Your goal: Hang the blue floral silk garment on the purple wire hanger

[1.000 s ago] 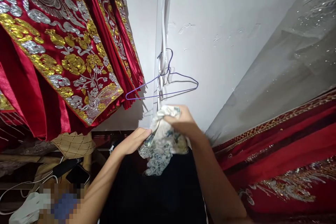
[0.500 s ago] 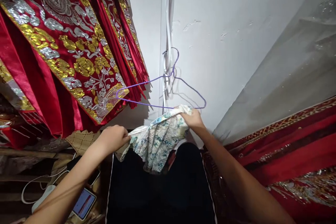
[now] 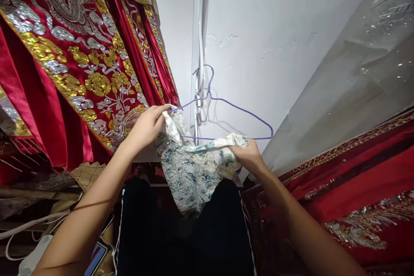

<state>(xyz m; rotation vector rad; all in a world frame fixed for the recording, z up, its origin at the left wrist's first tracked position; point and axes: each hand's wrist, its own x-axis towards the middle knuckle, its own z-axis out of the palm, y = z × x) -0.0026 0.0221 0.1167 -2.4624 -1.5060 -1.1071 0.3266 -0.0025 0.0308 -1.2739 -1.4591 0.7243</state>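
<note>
**Floral cloth held across a purple wire hanger**

No brand, label or readable writing shows anywhere in view.

The floral garment [image 3: 194,168] is a thin, crumpled cloth, off-white with a blue-green and faint yellow print. It sits at the centre of the picture, its top edge drawn along the bottom bar of the purple wire hanger [image 3: 226,108] and the rest hanging in loose folds toward 6 o'clock.

The left hand [image 3: 148,126], at 9 o'clock from the cloth, has its fingers pressed together in a pinch on the garment's upper corner, right at the hanger's left tip. The right hand [image 3: 247,157], at 3 o'clock, is curled closed over the cloth's other top corner, just under the bottom bar.

The hanger's hook catches on a white strip [image 3: 199,51] running down the white wall [image 3: 274,30]. Red robes with gold and silver embroidery [image 3: 74,51] hang at 10 o'clock; a red embroidered fabric [image 3: 355,189] lies at 4 o'clock.
</note>
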